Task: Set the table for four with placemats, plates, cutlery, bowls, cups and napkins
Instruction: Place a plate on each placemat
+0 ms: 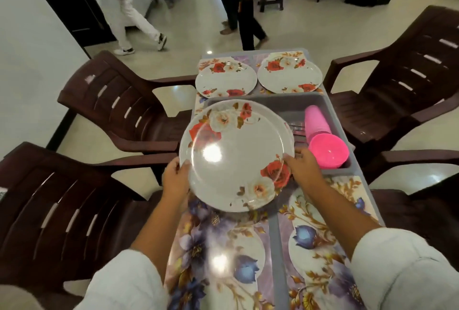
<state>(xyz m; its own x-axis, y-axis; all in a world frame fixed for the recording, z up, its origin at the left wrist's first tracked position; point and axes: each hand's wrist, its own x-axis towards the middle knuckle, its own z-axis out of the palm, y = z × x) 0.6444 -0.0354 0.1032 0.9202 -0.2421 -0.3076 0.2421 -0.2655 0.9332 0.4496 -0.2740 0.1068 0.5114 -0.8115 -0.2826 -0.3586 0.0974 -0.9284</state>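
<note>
Two hands clamp one white rose-patterned plate [233, 158] by opposite edges: the left hand [175, 180] has its thumb on the left rim with the fingers hidden underneath, and the right hand [306, 170] lays its thumb over the rim beside the red rose, fingers curled behind. Both forearms reach straight forward, white sleeves bunched at the elbows. The plate is held off the table, its face tilted toward the camera, and a second rim [290, 133] shows just behind its right edge. Directly below the grip lie two near placemats [218, 247] side by side on the grey table [277, 247]. Just beyond the grip sits a grey tub [273, 102]; to the right of the right hand it holds a pink bowl [327, 151] and stacked pink cups [316, 121]. Farther beyond, two far plates [225, 79] rest on their own mats. Brown chairs [119, 108] flank both sides.
</note>
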